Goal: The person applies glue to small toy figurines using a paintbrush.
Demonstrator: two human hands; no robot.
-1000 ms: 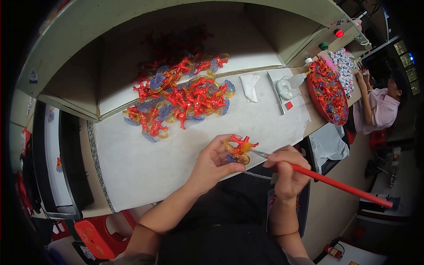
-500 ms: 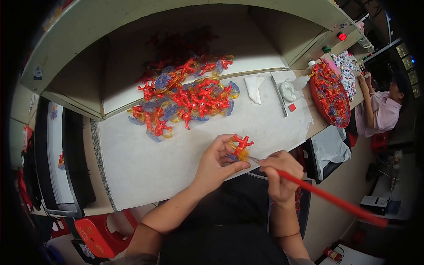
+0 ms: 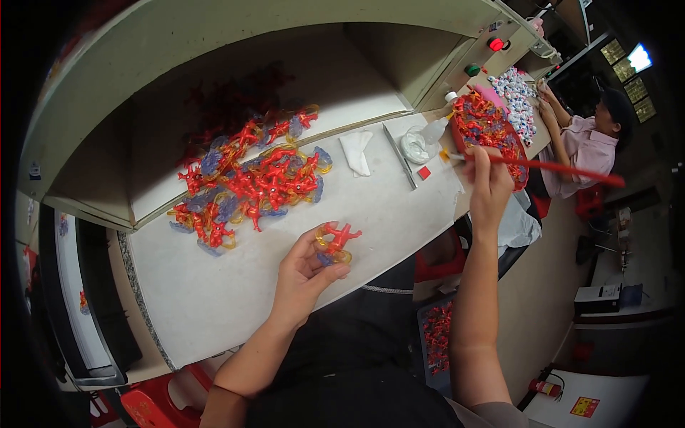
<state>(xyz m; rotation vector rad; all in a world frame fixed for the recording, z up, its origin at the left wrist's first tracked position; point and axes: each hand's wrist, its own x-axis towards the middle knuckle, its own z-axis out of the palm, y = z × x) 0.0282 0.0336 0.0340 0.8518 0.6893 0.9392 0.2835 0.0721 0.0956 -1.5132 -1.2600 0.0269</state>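
At the centre of the frame, a left hand (image 3: pixel 296 277) pinches a red, yellow and violet toy figure (image 3: pixel 338 239) between thumb and fingers over the counter (image 3: pixel 228 307), while at upper right the right hand (image 3: pixel 491 175) grips a long red brush (image 3: pixel 564 168). A careless sweep of its bristles could tip the clear bottle (image 3: pixel 434 131) or smear the counter, though whether they touch it is hard to tell; too loose a pinch could drop the figure.
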